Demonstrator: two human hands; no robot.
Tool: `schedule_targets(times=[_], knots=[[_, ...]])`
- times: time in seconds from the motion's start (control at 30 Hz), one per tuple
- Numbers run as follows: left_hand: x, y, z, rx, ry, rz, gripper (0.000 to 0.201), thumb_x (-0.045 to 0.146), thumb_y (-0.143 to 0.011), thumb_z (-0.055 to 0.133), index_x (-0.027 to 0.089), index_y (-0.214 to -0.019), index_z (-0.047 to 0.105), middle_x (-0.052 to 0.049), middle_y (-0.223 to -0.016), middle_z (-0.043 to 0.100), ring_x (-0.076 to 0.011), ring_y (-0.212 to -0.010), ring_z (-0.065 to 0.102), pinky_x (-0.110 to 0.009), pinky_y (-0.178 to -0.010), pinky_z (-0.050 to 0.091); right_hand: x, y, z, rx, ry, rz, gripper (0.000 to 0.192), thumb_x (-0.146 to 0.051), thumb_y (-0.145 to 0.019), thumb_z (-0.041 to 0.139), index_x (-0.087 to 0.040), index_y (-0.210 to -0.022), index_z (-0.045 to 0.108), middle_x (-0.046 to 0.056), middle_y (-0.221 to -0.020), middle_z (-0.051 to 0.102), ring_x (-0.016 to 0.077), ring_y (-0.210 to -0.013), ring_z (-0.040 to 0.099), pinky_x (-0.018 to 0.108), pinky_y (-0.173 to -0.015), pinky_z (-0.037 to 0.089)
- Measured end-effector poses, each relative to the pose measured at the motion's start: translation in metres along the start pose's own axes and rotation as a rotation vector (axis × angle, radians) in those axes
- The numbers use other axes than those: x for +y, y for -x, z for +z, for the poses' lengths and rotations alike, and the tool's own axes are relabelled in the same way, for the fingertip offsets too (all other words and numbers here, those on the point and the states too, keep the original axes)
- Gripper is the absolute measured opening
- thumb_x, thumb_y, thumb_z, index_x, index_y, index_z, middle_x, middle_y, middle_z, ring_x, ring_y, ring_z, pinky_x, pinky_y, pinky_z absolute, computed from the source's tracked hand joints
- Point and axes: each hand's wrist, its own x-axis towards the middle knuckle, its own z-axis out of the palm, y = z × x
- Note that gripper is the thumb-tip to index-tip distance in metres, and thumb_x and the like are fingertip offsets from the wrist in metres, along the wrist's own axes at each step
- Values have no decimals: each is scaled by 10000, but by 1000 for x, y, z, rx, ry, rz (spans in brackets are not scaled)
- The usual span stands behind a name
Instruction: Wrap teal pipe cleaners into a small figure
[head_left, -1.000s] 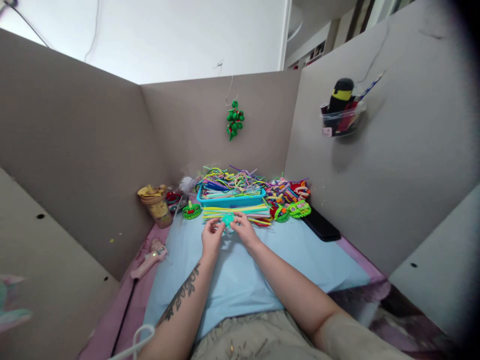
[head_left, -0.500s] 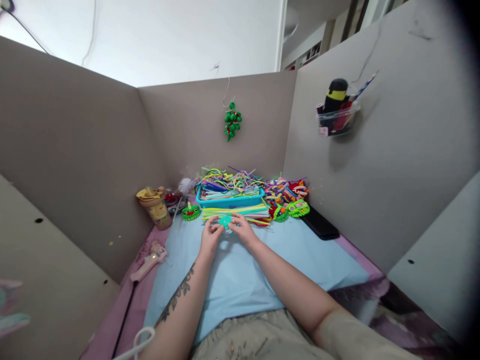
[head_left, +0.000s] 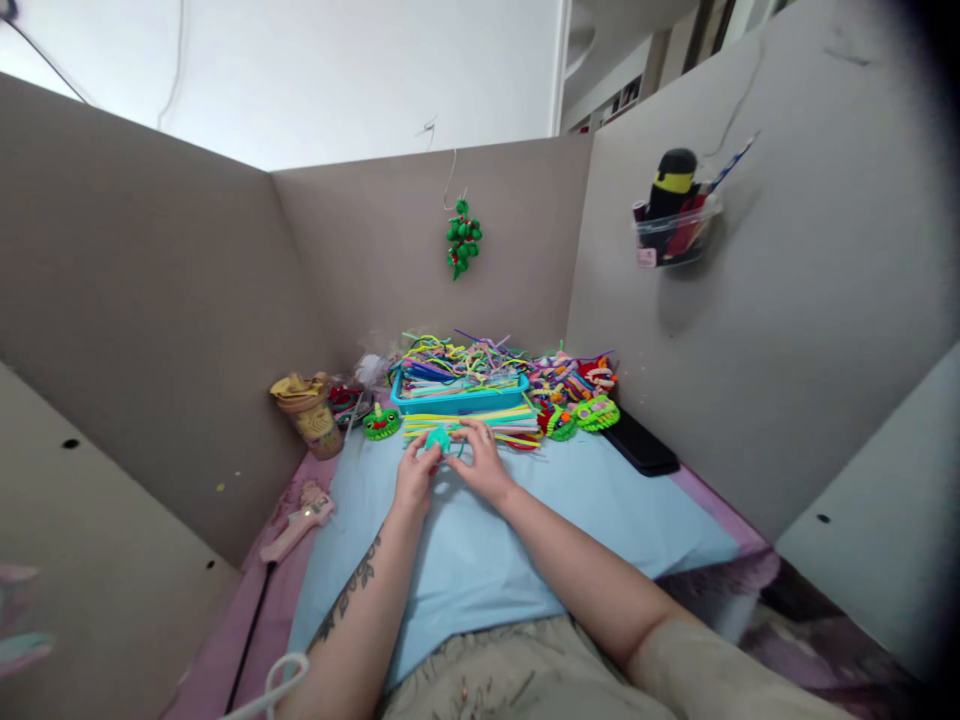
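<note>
head view: left hand and right hand meeting over pale blue cloth on worktop, fingers of both pinched narrow on small teal fuzzy piece between them. just beyond, at 12 o'clock, loose pile of pipe cleaners before blue tray heaped with more. green fuzzy figures at 2 o'clock, pink glue gun at 8 o'clock, tan cup at 10 o'clock.

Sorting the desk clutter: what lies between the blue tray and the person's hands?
In the head view, a flat bundle of yellow-green pipe cleaners lies between the blue tray and both hands.
</note>
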Motion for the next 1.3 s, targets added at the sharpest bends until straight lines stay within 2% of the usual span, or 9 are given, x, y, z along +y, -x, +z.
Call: schedule_targets(times=[0.2, 0.37, 0.43, 0.53, 0.6, 0.7, 0.8, 0.93, 1.3], knots=[[2, 4, 4, -62, 21, -54, 579, 290, -528, 798, 157, -1040, 562, -14, -748, 661, -90, -586, 585, -191, -572, 429, -4, 1, -3, 28, 66, -67, 167, -253, -751, 609, -224, -915, 594, 76, -1097, 496, 230, -1092, 435, 411, -960, 340], [-2, 1, 1, -85, -68, -25, 592, 298, -550, 780, 152, -1068, 532, 27, -599, 610, -72, -491, 526, -178, -505, 384, -4, 0, -5, 51, 22, -40, 78, -258, -796, 551, -229, -831, 616, 68, -1063, 508, 230, -1069, 448, 412, -944, 339], [-2, 1, 1, -103, -134, 13, 592, 299, -554, 775, 141, -1066, 525, 50, -531, 568, -66, -459, 495, -175, -484, 362, -1, -1, -4, 74, -29, 15, 106, -256, -809, 522, -218, -775, 616, 66, -1049, 510, 224, -1062, 449, 400, -943, 336], [1, 4, 4, -146, -215, 71, 584, 298, -557, 768, 131, -1058, 519, 61, -504, 542, -72, -455, 495, -186, -497, 372, 8, -4, -2, 96, -166, 193, 158, -301, -784, 534, -194, -693, 606, 69, -997, 509, 217, -1013, 472, 369, -922, 353], [4, 7, 5, -170, -248, 91, 587, 299, -556, 767, 131, -1058, 514, 60, -509, 544, -79, -464, 511, -193, -511, 385, 15, -6, 0, 60, -278, 313, 198, -352, -749, 565, -189, -644, 599, 60, -951, 518, 209, -958, 494, 351, -902, 365], [7, 8, 5, -171, -263, 94, 614, 305, -552, 770, 132, -1073, 494, 38, -552, 581, -99, -494, 547, -208, -537, 407, 20, -9, -1, -27, -419, 413, 232, -409, -705, 604, -190, -628, 611, 46, -908, 547, 205, -921, 509, 337, -894, 361], [8, 6, 4, -136, -241, 102, 630, 318, -557, 770, 136, -1082, 474, 16, -602, 609, -115, -531, 575, -227, -573, 429, 19, -11, -4, -83, -512, 459, 255, -445, -678, 632, -192, -652, 640, 51, -945, 573, 222, -990, 500, 341, -924, 331], [8, 4, 2, -138, -202, 112, 614, 330, -579, 760, 150, -1080, 455, 15, -624, 615, -115, -551, 582, -236, -600, 437, 15, -11, -7, -127, -571, 455, 257, -450, -643, 673, -196, -675, 661, 66, -1103, 535, 236, -1092, 466, 344, -962, 292], [3, 3, -3, -318, -280, 183, 593, 322, -632, 729, 179, -1127, 434, 23, -642, 613, -117, -579, 580, -230, -598, 428, 15, -9, -7, -184, -688, 553, 272, -418, -572, 712, -181, -528, 587, 60, -1094, 525, 263, -1146, 413, 358, -984, 246]])
